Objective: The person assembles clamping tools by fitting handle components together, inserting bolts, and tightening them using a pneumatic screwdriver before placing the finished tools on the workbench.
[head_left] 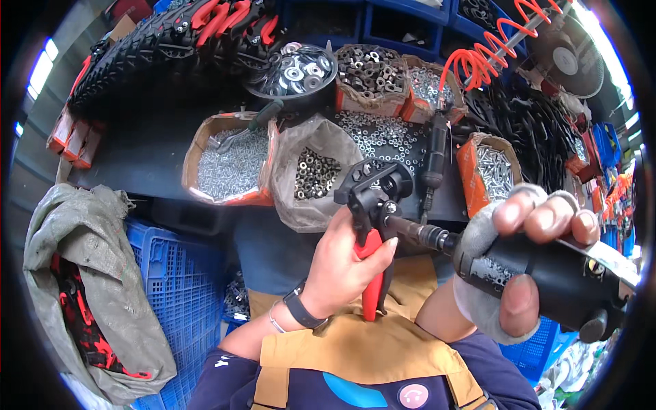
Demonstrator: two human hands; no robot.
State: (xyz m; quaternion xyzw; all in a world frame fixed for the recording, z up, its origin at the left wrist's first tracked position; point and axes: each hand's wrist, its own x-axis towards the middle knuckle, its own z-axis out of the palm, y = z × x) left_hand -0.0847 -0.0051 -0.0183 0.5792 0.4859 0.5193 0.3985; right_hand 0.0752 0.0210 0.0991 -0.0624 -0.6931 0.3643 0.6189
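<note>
My left hand (345, 263) is wrapped round a red-handled hand tool with a black head (372, 188), held upright in front of my apron. Its exact kind is unclear. In my right hand (523, 263), in a pale glove with bare fingertips, is a black power screwdriver (553, 273). The driver lies level, and its long socket (417, 231) points left, its end against a bolt at the tool's neck. Just behind the tool's head stands a clear plastic bag (294, 154) of dark nuts.
Cartons of small screws (229, 171), nuts (372, 75) and bolts (488, 167) line the black bench, with loose nuts (383, 137) between. A bowl of washers (294, 72) stands behind. Another driver (436, 150) hangs on a red coiled hose (471, 61). A blue crate (178, 294) and sack (102, 273) sit left.
</note>
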